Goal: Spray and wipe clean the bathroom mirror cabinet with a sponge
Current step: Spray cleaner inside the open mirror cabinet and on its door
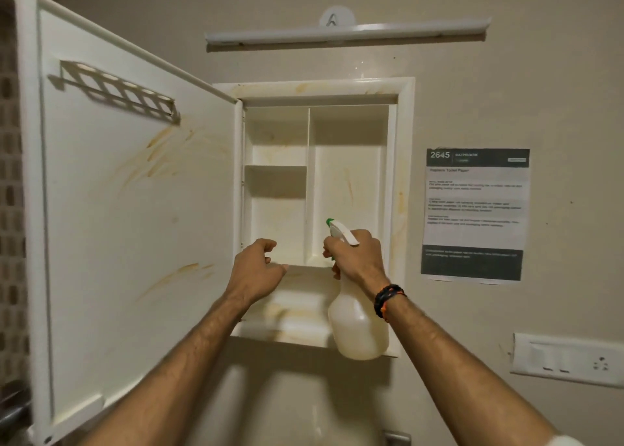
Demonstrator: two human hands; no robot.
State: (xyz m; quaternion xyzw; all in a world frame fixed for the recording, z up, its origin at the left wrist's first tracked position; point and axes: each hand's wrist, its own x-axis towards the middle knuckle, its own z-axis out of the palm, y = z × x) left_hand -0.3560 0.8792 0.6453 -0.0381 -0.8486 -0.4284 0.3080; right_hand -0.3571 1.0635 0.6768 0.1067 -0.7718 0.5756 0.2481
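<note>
Up at the open, stained white plastic cabinet (pixel 401 162), my right hand (pixel 354 256) grips the white spray bottle (pixel 358 331), my left hand (pixel 258 266) curls loosely empty, so I should aim at the yellow streaks.

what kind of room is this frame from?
Most likely a bathroom: a wall-mounted cabinet with its door swung open, a wall sheet headed "BATHROOM", and a white rounded fixture below, probably a basin.
</note>
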